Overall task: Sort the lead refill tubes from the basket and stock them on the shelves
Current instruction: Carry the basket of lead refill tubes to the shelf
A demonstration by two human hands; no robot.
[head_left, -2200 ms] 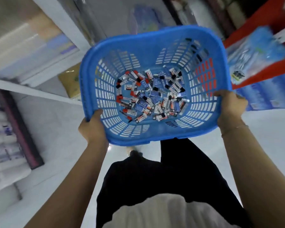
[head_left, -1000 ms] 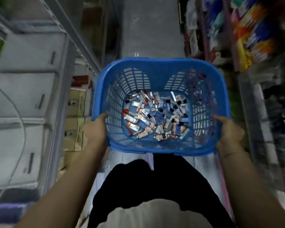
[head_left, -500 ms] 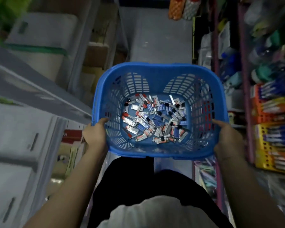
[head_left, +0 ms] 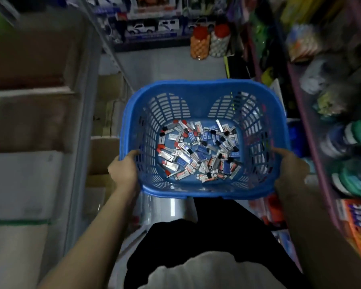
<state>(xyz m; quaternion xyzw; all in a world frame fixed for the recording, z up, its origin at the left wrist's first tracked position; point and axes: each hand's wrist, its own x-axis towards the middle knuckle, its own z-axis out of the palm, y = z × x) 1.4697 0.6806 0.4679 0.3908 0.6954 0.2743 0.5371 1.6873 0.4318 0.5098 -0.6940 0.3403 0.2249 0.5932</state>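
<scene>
I hold a blue slotted plastic basket [head_left: 204, 88] level in front of my body. On its floor lies a loose pile of lead refill tubes [head_left: 198, 151], small clear and blue cases with red or black caps. My left hand [head_left: 124, 170] grips the basket's left rim, thumb hooked inside. At the opposite rim my right hand [head_left: 290, 174] grips the same way. Both forearms reach up from the bottom of the view.
I stand in a narrow shop aisle. Cardboard boxes [head_left: 104, 155] and pale shelving [head_left: 29, 122] line the left. A purple-edged shelf rack [head_left: 313, 142] packed with colourful goods runs along the right. Two jars with red lids [head_left: 208, 42] and boxed toy cars [head_left: 150, 28] stand at the aisle's far end.
The view has swung from a bright floor area into the aisle and moved forward along it. The basket stays held in both hands; the tubes have shifted slightly.
</scene>
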